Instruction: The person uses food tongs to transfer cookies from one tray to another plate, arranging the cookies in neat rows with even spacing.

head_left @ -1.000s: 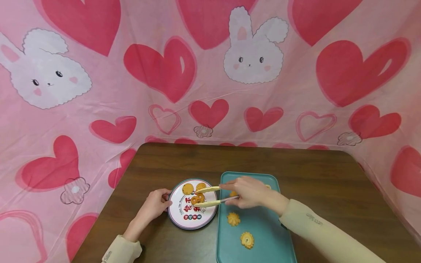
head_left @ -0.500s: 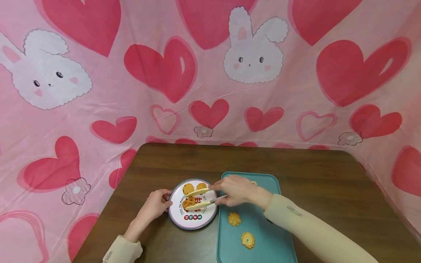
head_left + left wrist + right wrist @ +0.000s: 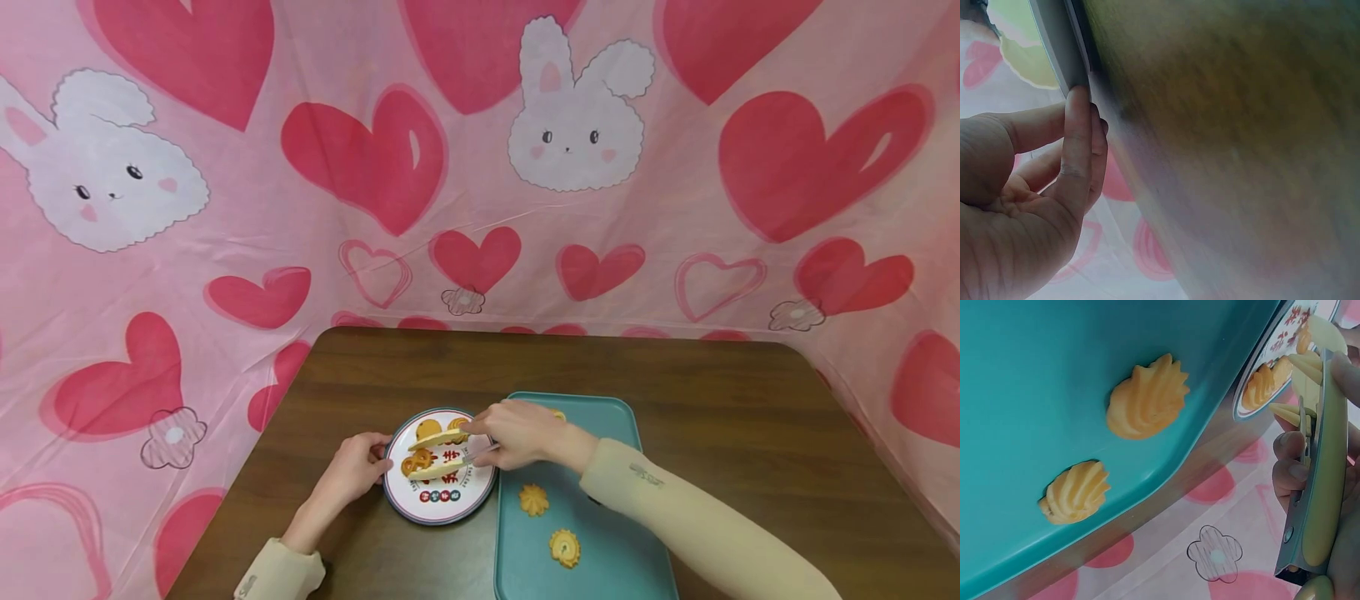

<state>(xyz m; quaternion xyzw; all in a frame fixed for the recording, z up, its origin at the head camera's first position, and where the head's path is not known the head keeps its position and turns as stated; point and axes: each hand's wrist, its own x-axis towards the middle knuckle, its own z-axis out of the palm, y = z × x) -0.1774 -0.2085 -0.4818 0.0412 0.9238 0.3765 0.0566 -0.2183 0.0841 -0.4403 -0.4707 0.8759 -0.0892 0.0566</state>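
Note:
My left hand (image 3: 356, 461) pinches the left rim of a round white plate (image 3: 403, 500) printed with red characters; the left wrist view has its fingers (image 3: 1075, 137) at the plate edge. In my right hand (image 3: 517, 433) are metal tongs (image 3: 1329, 469) with pale yellow tips, reaching over the plate from the right. A brown pretzel-shaped cookie (image 3: 411, 464) lies at the tong tips on the plate's left side. Behind it on the plate sit a round cookie (image 3: 428, 428) and a swirled cookie (image 3: 457, 424), the latter partly covered by the tongs and fingers.
Right beside the plate is a teal tray (image 3: 607, 517). A ridged cookie (image 3: 533, 500) and a scalloped cookie (image 3: 564, 547) lie on it, with more cookies partly hidden under the right arm. The brown wooden table (image 3: 720, 417) ends at a pink heart-print cloth (image 3: 465, 208).
The tongs and my right hand have moved left across the plate, and the pretzel-shaped cookie has shifted left with them. My left hand and the plate have stayed in place.

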